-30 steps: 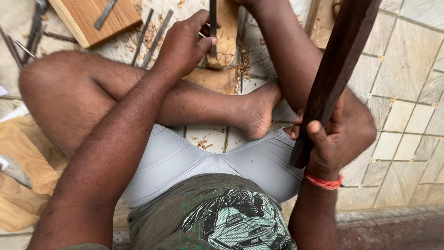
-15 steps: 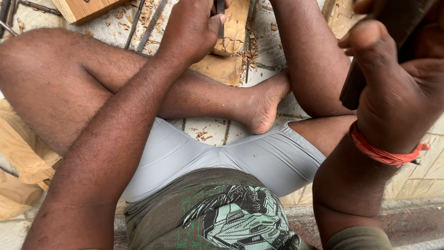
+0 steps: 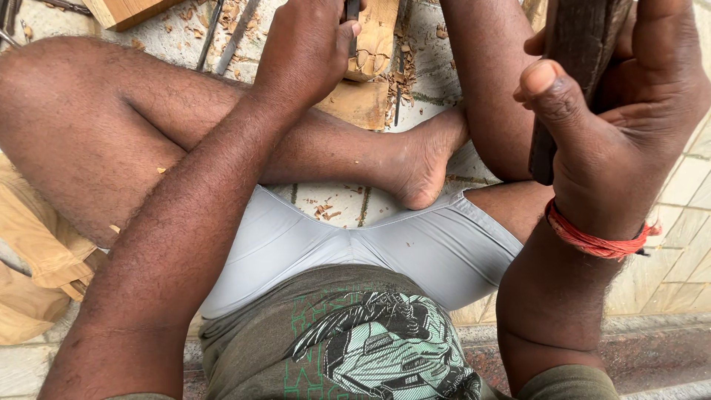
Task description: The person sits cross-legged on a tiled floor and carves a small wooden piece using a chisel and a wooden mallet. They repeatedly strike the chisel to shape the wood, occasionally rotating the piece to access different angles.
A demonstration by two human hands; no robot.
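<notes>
Chisel (image 3: 351,9) stands upright against a pale wood piece (image 3: 368,44) on the tiled floor (image 3: 337,200), just past the crossed legs; only its dark shaft shows, so its tip cannot be made out. The left hand (image 3: 307,52) is wrapped tightly around it. The right hand (image 3: 615,111), a red thread (image 3: 592,238) at its wrist, clasps a dark wooden mallet (image 3: 574,67) raised near the camera. Wood shavings (image 3: 400,74) lie scattered around.

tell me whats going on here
A person sits cross-legged on a tiled floor, carving wood. The left hand grips a chisel set against a wood piece in front of the legs. The right hand holds a dark wooden mallet raised close to the camera. Wood chips lie around the piece, and a wood block and metal tools lie nearby.
</notes>
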